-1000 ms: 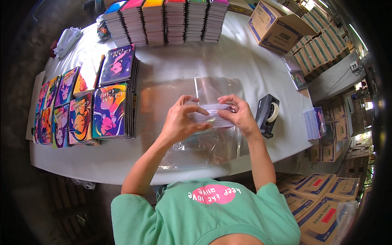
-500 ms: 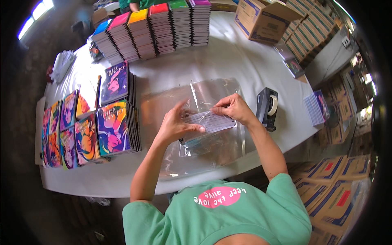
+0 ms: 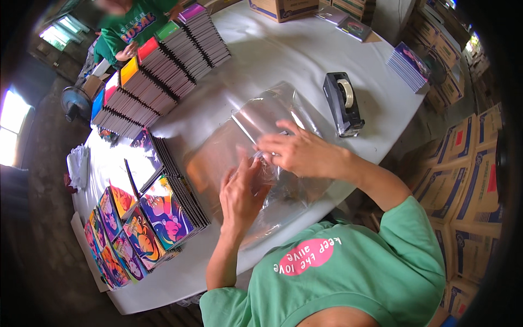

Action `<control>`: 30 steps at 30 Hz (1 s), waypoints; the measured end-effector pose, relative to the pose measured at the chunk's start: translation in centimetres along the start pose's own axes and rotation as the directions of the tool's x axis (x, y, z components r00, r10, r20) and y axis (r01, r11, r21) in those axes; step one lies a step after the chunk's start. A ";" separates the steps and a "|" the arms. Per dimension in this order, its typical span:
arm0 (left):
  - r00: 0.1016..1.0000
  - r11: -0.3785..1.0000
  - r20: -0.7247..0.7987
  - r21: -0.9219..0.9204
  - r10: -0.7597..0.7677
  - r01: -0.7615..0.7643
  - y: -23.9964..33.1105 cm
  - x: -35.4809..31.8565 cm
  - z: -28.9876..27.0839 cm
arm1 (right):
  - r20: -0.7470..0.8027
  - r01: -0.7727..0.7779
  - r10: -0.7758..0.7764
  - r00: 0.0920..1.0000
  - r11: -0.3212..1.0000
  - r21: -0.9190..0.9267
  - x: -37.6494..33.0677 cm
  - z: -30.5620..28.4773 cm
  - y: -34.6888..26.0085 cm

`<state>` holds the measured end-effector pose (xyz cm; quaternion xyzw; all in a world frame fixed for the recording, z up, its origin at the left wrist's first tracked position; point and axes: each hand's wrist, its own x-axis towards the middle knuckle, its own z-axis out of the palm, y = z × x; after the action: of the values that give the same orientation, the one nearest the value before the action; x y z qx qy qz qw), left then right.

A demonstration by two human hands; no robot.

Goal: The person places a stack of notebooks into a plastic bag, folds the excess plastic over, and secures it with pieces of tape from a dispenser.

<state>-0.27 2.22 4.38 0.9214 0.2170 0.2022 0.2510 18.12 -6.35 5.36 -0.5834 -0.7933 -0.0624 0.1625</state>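
Observation:
In front of me, a small packet wrapped in clear plastic (image 3: pixel 269 173) lies between my hands, mostly hidden by them, so its contents cannot be made out. My left hand (image 3: pixel 239 193) holds its left side, with the fingers pointing up and somewhat blurred. Over its far right edge is my right hand (image 3: pixel 305 152), fingers spread and partly smeared by motion, touching or just above the film. Beneath both hands are large clear plastic sheets (image 3: pixel 218 144) spread on the table. A black tape dispenser (image 3: pixel 343 106) with a pale roll stands beyond my right hand.
Notebooks with colourful illustrated covers (image 3: pixel 166 212) lie in piles at left. Tall notebook stacks (image 3: pixel 158 76) form a row behind them. A co-worker in a green shirt (image 3: pixel 133 24) stands beyond. More notebooks (image 3: pixel 408 65) sit at the right table edge, near cardboard boxes (image 3: pixel 463 163).
My view has turned, shifting the table. My right hand has opened from a pinch on the film and moved across the packet. My left hand has closed in on the packet's side.

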 end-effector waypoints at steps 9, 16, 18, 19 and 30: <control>0.687 0.764 -0.336 0.309 0.645 -0.566 -2.8 -1.3 4.0 | -0.102 -0.809 0.995 0.003 0.063 0.584 -17.5 3.2 9.4; 0.700 0.763 -0.309 0.309 0.645 -0.567 -3.3 -1.1 3.9 | 0.502 -0.480 0.865 -0.017 -0.447 0.755 -19.7 4.9 12.9; 0.690 0.758 -0.318 0.323 0.651 -0.566 -3.5 -1.1 4.0 | 0.488 -0.245 0.867 0.099 -0.454 0.857 -21.0 5.1 12.8; 0.686 0.757 -0.323 0.331 0.651 -0.563 -3.7 -1.1 4.1 | 0.380 -0.057 0.912 0.152 -0.376 0.925 -21.8 5.3 11.7; 0.610 0.773 -0.486 0.279 0.625 -0.570 -3.4 -0.9 4.7 | -0.342 -0.928 0.899 -0.273 -0.152 0.341 -21.7 5.7 3.4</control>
<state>0.29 2.67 -1.48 0.8516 -0.0304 0.5209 0.0505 26.09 -23.29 -7.52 -0.9421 0.0070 -0.0819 0.3250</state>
